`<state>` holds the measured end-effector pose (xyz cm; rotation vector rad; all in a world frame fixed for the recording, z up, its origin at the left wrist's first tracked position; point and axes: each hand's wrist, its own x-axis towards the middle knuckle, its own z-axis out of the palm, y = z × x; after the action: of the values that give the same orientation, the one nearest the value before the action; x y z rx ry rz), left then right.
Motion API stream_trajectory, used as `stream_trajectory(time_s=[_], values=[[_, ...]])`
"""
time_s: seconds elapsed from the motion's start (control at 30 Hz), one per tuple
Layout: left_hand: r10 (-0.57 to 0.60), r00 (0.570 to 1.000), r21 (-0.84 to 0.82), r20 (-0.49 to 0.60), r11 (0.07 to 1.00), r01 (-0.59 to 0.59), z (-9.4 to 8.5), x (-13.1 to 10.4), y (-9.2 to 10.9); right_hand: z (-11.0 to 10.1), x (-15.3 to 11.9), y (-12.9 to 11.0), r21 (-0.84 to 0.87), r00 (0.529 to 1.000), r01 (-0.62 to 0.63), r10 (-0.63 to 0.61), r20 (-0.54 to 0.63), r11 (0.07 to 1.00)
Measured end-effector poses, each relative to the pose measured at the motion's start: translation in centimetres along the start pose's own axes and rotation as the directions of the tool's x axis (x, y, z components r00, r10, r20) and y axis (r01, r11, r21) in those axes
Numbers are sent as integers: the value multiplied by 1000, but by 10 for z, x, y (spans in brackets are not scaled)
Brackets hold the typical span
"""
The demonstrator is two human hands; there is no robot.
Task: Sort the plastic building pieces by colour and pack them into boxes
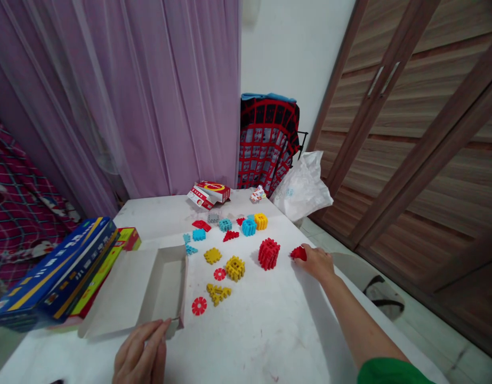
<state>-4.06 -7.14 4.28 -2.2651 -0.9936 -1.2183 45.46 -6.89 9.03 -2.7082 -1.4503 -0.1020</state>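
Note:
My right hand [315,262] is at the table's right edge, its fingers closed on a red plastic building piece [298,253] that is partly hidden by them. To its left stands a red interlocking block cube [268,254]. At the lower left, my left hand [142,352] pinches the near corner of an open, shallow cardboard box [166,285]. Right of the box lie a yellow block cube [235,268], a flat yellow piece [212,255], a yellow triangular piece [218,294] and two red notched discs [199,306].
Blue cubes [249,227], a small yellow cube [260,221] and several flat pieces lie farther back. Behind them sits a torn red-and-white carton [209,193]. Boxes [57,266] are stacked at left; a white plastic bag [304,186] stands beyond the right edge.

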Motion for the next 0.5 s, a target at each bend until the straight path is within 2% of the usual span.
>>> stream_trajectory(time_s=[0.13,0.3,0.43,0.5], values=[[0,1000,18,-6,1000,0,-1,1,2,-4,2,0,-43,999,-20,22,43,999],[-6,1000,11,14,1000,6,-2,2,3,-12,4,8,-4,999,-38,37,-24,999],[-46,999,5,19,999,46,-3,2,7,-35,7,4,106,992,-49,60,-107,993],[-77,997,-6,19,997,77,-4,2,9,-52,3,-13,221,987,45,-9,-161,974]])
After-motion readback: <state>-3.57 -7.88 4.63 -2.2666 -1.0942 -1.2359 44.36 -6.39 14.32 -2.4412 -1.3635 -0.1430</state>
